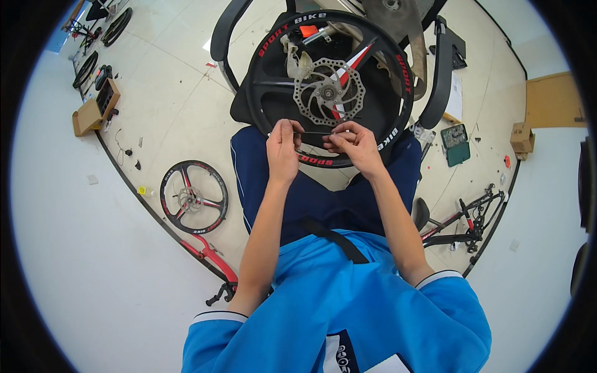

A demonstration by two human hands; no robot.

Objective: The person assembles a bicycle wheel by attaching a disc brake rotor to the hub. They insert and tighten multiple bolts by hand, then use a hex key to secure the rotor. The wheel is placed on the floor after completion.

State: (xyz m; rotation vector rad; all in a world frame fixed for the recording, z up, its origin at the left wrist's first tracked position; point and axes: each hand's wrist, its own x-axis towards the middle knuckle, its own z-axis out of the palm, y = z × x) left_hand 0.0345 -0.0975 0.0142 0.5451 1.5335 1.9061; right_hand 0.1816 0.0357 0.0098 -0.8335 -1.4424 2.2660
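Both hands meet at the centre of the frame, over the lower rim of a black three-spoke wheel [357,59]. The wheel lies flat at top centre, over the seat of a black chair [224,46] and reaching the person's lap. The left hand [284,149] and right hand [354,144] are closed to narrow pinches, apparently holding a thin dark rod [314,133] between them; its exact kind is too small to tell.

As far as shows, a perforated disc rotor [319,92] is already seated at the wheel's hub; whether it is fully fastened I cannot tell. The wheel is not on any frame. A second wheel [215,203] with a disc lies at left of centre, a red frame [214,255] below it, and a black-and-red frame [466,214] sits at lower right, all apparently unassembled.
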